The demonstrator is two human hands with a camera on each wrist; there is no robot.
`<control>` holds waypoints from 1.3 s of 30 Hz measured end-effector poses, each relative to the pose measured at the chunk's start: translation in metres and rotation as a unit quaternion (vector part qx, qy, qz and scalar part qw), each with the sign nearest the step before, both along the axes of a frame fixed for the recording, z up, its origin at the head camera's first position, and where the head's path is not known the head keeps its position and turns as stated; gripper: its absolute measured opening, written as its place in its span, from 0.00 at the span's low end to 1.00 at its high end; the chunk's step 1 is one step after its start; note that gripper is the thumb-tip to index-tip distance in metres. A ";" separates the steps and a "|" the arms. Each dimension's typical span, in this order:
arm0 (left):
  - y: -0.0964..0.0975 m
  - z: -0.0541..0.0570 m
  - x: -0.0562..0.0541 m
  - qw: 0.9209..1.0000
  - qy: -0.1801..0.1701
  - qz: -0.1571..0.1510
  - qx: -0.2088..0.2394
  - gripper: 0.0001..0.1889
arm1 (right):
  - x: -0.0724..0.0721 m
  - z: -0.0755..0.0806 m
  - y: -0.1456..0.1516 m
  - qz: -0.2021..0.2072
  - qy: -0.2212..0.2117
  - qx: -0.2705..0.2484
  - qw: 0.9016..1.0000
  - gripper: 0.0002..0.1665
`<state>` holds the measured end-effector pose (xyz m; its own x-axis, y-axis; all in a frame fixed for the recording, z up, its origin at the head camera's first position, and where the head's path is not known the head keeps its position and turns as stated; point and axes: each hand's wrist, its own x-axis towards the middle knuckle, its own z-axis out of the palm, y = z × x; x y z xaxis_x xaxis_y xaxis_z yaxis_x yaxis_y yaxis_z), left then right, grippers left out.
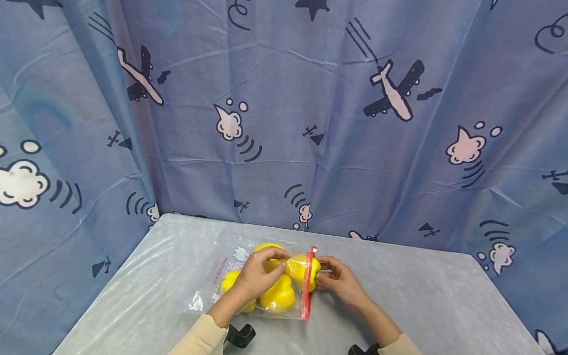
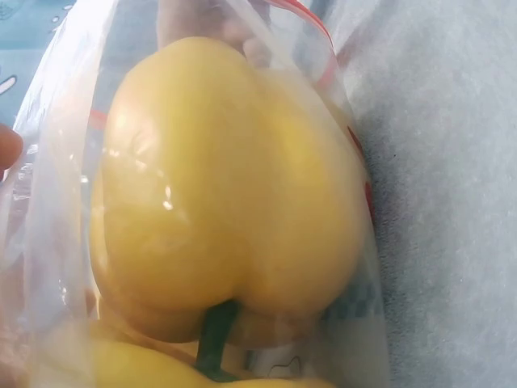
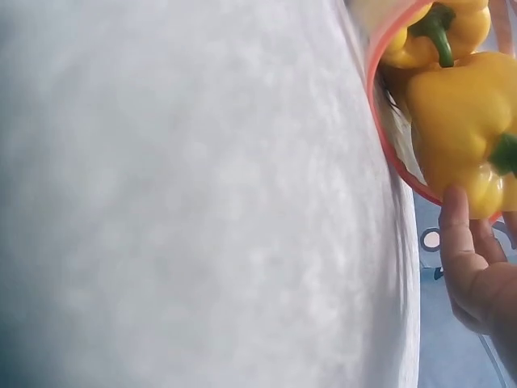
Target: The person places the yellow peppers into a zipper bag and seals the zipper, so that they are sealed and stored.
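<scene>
A clear zip bag [image 1: 290, 311] with a red zip strip [image 1: 305, 305] lies on the table with several yellow bell peppers [image 1: 277, 296] inside. My left hand [image 1: 258, 276] is over the bag's upper side, thumb and fingers bent around its film. Through the plastic, the left wrist view shows one pepper [image 2: 226, 178] close up, its green stem pointing down. At the bag's mouth, my right hand [image 1: 339, 281] holds a bell pepper [image 3: 460, 121] between thumb and fingers. That pepper sits partly through the red-rimmed opening, with another pepper [image 3: 472, 28] behind it.
A pale grey cover lies over the table [image 1: 399, 296]. Behind and to the left hangs a blue curtain [image 1: 275, 123] printed with planes and clouds. Printed red lettering [image 1: 220, 270] shows on the bag's left part. Dark wrist devices [image 1: 241, 336] sit near both sleeves.
</scene>
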<state>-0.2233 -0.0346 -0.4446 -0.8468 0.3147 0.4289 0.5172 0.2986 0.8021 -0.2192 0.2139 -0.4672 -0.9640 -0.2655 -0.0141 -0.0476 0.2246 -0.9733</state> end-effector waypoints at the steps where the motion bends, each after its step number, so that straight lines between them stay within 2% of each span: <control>1: 0.000 0.000 0.000 1.000 0.001 0.000 0.000 0.10 | 0.000 -0.001 0.000 -0.002 0.003 0.002 1.000 0.29; 7: 0.000 -0.002 -0.001 1.000 0.014 0.001 -0.001 0.11 | -0.003 -0.004 -0.003 -0.018 0.016 0.003 1.000 0.31; 15: 0.001 -0.002 -0.001 1.000 0.015 0.003 0.003 0.12 | -0.004 -0.005 -0.006 -0.028 0.026 0.012 0.999 0.31; 23: 0.000 -0.002 0.000 1.000 0.010 0.003 -0.004 0.11 | -0.004 -0.004 -0.009 -0.066 0.004 0.006 0.998 0.21; 30: 0.000 -0.001 0.000 1.000 -0.006 0.006 -0.006 0.11 | -0.004 -0.004 -0.009 -0.093 0.008 0.007 0.996 0.15; 39: 0.001 -0.002 -0.001 1.000 -0.004 0.007 -0.005 0.11 | -0.006 -0.006 -0.012 -0.136 0.010 0.049 0.990 0.07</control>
<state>-0.2244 -0.0337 -0.4463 -0.8543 0.3079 0.4189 0.5068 0.3135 0.8031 -0.2257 0.2017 -0.4734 -1.0000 0.0046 -0.0069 0.0080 0.3241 -0.9460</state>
